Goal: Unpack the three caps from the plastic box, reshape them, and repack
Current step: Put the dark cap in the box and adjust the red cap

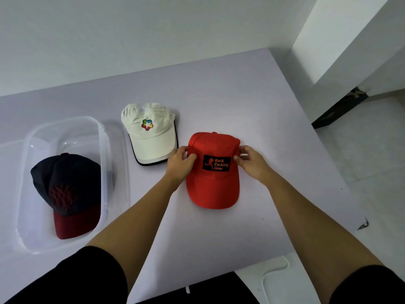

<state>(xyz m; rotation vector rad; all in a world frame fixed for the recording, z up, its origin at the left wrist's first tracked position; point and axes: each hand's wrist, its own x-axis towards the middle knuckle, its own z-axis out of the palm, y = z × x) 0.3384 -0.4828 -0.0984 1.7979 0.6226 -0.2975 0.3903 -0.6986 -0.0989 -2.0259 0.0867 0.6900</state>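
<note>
Pinching my red fabric cap [213,172] at both crown sides, left hand [178,164] and right hand [252,162] have fingers clamped on it. White fabric cap [149,132] lies just beside; navy cap with maroon brim [65,191] sits in the clear plastic box [103,150].

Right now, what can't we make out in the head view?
- Navy cap: emblem too dark and blurred to read.
- Red cap: crown sides hidden under left hand and right hand.
- White cap: back strap hidden behind its own crown.
- Plastic box: clear walls, far rim hard to trace.
- White object on the floor: cut off by the bottom edge.
</note>
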